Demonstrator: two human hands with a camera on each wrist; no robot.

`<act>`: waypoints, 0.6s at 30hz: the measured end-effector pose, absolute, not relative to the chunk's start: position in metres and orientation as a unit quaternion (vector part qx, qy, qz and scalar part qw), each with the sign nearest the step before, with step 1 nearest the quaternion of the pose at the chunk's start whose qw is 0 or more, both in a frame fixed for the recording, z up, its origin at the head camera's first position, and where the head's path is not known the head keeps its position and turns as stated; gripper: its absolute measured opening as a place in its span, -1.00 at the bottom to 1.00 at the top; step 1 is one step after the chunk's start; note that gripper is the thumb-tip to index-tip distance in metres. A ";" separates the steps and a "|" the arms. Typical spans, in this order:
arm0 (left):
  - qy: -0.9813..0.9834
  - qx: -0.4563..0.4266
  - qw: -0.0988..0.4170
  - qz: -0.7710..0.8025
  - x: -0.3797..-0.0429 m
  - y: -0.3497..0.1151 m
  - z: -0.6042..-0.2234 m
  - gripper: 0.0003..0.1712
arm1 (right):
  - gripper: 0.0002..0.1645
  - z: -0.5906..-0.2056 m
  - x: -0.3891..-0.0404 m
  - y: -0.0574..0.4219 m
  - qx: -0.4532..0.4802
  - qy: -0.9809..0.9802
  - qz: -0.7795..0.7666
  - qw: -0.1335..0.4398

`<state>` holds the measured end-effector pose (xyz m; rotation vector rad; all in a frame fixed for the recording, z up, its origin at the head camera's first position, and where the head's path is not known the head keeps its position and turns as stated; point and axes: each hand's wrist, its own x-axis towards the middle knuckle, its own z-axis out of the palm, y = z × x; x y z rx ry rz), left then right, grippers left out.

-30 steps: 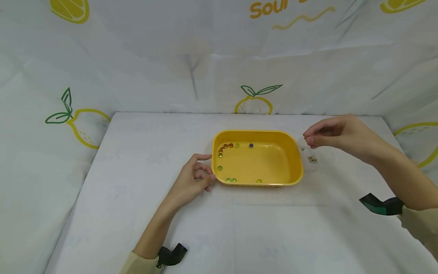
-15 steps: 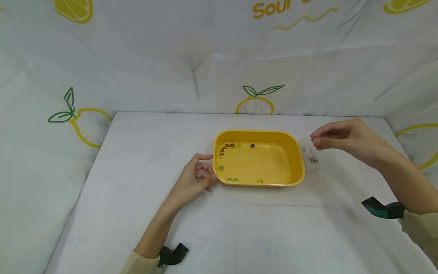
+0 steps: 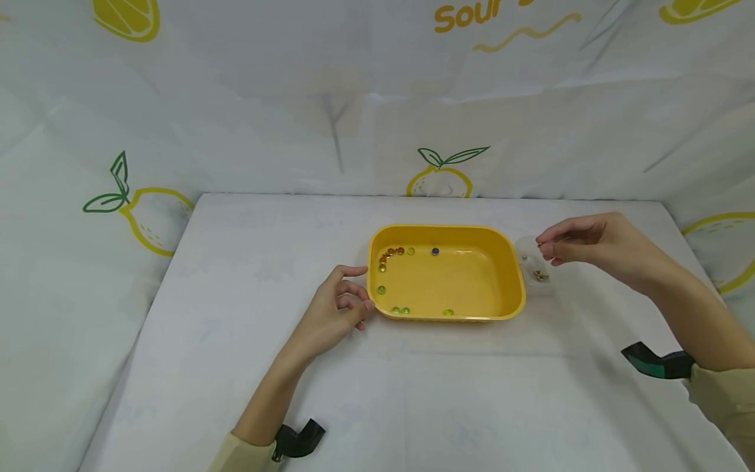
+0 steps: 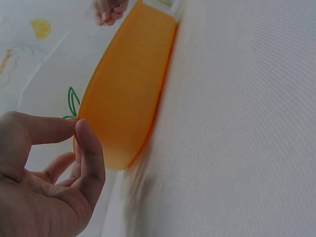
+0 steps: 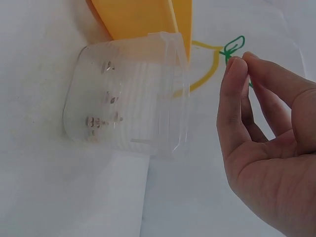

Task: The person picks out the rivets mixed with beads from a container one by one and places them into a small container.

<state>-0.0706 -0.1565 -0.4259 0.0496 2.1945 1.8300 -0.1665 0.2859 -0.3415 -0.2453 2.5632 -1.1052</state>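
In the head view, my left hand [image 3: 330, 308] holds the left end of the yellow plastic basin [image 3: 460, 278], thumb and index finger at its rim. In it lie several small glassy beads: amber beads [image 3: 390, 252] near the back left corner, green beads [image 3: 401, 310] mostly along the left and front, and a blue bead [image 3: 435, 251] at the back. My right hand [image 3: 607, 252] pinches a tiny amber bead [image 3: 539, 244] between thumb and index finger, above the clear plastic box [image 5: 148, 94]. Several small brownish-gold beads [image 5: 94, 121] lie inside this box.
The clear box stands against the basin's right end. A white cloth covers the table [image 3: 283, 242]. Behind it hangs a white curtain [image 3: 265, 98] printed with lemons. Black straps [image 3: 657, 360] are on both wrists.
My right hand has shifted slightly right and a little lower over the clear box, the bead still in its fingertips. My left hand and the basin stay in place.
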 end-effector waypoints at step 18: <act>0.761 0.021 0.141 0.634 -0.070 -0.157 -0.426 -0.31 | -0.70 -0.361 -0.173 0.297 -0.089 0.898 -0.389 0.187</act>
